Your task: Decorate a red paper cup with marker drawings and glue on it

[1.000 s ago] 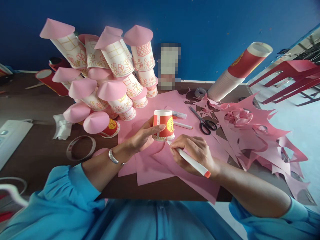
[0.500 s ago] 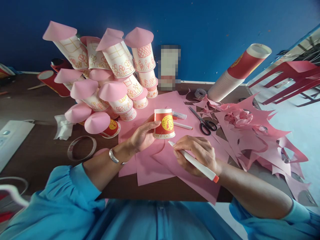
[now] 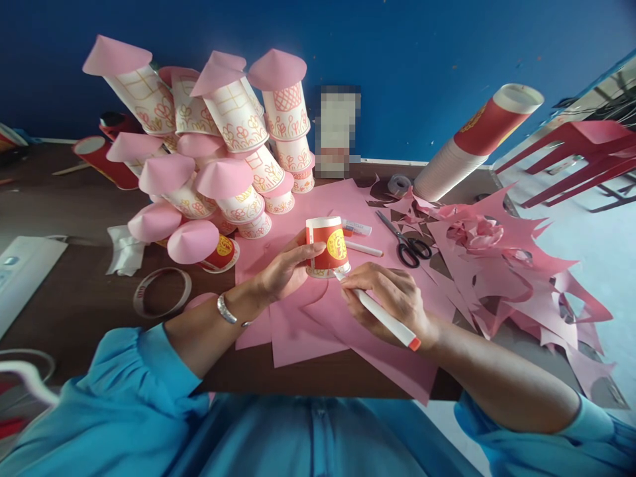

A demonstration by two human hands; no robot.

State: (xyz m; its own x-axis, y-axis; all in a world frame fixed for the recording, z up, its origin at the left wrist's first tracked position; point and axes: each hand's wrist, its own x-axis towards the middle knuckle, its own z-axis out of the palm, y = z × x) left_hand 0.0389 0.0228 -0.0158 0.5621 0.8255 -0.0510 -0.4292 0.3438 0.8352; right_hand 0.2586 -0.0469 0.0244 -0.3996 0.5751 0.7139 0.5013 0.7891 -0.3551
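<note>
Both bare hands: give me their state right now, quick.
Left hand: closed, holding the red-and-white paper cup with a yellow emblem.
Right hand: closed, holding the white marker with an orange end.

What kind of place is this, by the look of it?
Probably a craft work area, perhaps in a home or classroom; I can't tell which. Clues: decorated paper cups stacked under pink cones, scissors near pink paper scraps, and the marker in the right hand, its tip at a red cup.

Left grip (image 3: pixel 284 273) holds a red cup (image 3: pixel 325 233), right grip (image 3: pixel 390 291) a marker (image 3: pixel 388 322).
</note>
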